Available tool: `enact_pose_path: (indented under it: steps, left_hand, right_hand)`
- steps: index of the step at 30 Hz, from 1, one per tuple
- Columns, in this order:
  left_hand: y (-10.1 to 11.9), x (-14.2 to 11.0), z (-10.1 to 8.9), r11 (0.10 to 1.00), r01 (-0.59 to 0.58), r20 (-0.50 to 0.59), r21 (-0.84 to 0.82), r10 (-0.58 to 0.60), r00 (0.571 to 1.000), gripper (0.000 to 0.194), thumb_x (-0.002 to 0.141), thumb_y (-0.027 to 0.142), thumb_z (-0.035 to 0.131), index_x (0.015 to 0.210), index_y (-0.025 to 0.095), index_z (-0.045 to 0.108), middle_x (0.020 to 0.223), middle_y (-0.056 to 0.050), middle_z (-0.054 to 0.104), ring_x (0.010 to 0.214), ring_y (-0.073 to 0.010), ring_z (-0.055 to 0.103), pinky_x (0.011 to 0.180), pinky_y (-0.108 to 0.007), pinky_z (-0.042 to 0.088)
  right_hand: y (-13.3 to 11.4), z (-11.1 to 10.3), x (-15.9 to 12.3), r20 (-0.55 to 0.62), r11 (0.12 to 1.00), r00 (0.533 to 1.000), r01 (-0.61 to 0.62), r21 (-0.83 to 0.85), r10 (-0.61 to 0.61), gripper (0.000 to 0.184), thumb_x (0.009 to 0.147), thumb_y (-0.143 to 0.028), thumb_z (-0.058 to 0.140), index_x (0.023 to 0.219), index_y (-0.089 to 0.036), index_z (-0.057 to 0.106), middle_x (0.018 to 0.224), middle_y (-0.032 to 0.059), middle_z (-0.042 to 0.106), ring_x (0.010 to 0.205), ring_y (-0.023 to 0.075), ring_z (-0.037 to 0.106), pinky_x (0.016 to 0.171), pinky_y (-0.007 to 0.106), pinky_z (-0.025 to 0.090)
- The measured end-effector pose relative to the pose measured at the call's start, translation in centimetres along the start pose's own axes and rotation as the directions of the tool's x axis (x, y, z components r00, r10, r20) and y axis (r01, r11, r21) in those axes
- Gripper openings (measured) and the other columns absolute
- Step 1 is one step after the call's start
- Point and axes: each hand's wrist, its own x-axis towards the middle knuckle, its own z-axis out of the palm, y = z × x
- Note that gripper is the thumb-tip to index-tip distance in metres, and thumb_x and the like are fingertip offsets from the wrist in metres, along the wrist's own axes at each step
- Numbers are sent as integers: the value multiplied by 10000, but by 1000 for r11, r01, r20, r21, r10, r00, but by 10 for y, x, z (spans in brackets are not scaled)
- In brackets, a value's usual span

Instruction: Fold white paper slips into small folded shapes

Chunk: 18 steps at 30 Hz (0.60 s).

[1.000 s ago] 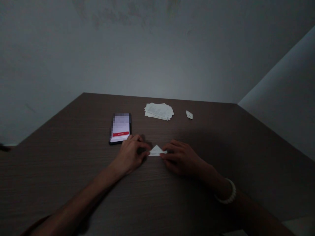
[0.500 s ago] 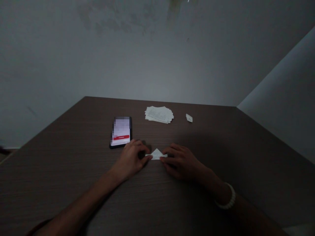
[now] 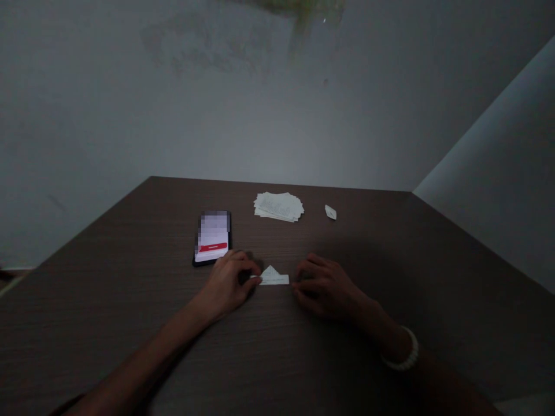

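A small white folded paper [image 3: 273, 277], pointed at the top with a flat strip along its lower edge, lies on the dark wooden table [image 3: 130, 323]. My left hand [image 3: 228, 282] rests beside it with curled fingers, its fingertips pinching the paper's left end. My right hand [image 3: 323, 284] lies just to the right of the paper, fingers curled, a narrow gap between its fingertips and the paper's right end. A white bead bracelet [image 3: 405, 352] circles my right wrist.
A lit phone [image 3: 212, 237] lies flat behind my left hand. A loose stack of small printed paper slips [image 3: 278, 206] sits further back, with one small folded white piece [image 3: 330, 212] to its right. Grey walls close off the table's far and right edges.
My right hand has slid a little to the right and let go of the paper's right end. The paper's lower edge now shows as a flat strip. The left hand keeps its hold.
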Motion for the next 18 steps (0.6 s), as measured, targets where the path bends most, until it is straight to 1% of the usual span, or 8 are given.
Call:
enact_pose_path:
  steps: [2, 4, 6, 8, 11, 18]
  left_hand:
    - [0, 0, -1, 1000, -3, 0, 4, 3, 1000, 37, 801, 211, 666, 828, 199, 689, 863, -44, 629, 874, -241, 552, 796, -397, 423]
    - [0, 1, 0, 1000, -11, 0, 6, 11, 1000, 30, 803, 217, 669, 819, 196, 684, 847, -42, 625, 871, -239, 551, 805, -402, 422]
    - [-1, 1, 2, 1000, -23, -21, 11, 24, 999, 39, 804, 229, 675, 821, 195, 680, 848, -40, 622, 872, -239, 547, 798, -398, 424]
    - [-1, 1, 4, 999, -43, -36, 20, 43, 998, 51, 805, 232, 679, 841, 196, 678, 858, -36, 623, 865, -233, 546, 797, -395, 424]
    - [0, 0, 5, 997, -67, -29, 28, 68, 997, 75, 809, 221, 674, 880, 199, 684, 879, -37, 622, 881, -232, 547, 794, -387, 424]
    - [7, 0, 3, 994, -109, 7, 20, 109, 994, 112, 828, 217, 636, 926, 201, 686, 947, -47, 618, 936, -239, 544, 823, -398, 425]
  right_hand:
    - [-1, 3, 3, -24, 1000, 999, -24, -4, 24, 162, 878, -250, 572, 748, -186, 644, 869, 46, 626, 828, 186, 517, 710, 315, 423]
    - [-2, 7, 7, -62, 996, 994, -85, 2, 85, 144, 871, -270, 593, 765, -180, 630, 868, 51, 620, 832, 189, 517, 723, 320, 430]
    - [-3, 11, 10, -90, 987, 983, -161, 19, 162, 127, 859, -303, 622, 832, -180, 638, 913, 61, 621, 869, 202, 522, 744, 332, 440]
    - [-3, 14, 12, -94, 976, 972, -215, 37, 217, 170, 843, -340, 653, 920, -188, 648, 974, 69, 621, 910, 216, 527, 766, 348, 447]
    - [-3, 18, 14, -82, 970, 968, -231, 78, 237, 189, 831, -337, 676, 964, -203, 657, 1004, 62, 616, 921, 216, 535, 790, 359, 450]
    - [-4, 22, 15, -133, 948, 954, -236, 213, 267, 91, 787, -203, 714, 851, -196, 651, 949, 44, 623, 887, 193, 550, 782, 332, 452]
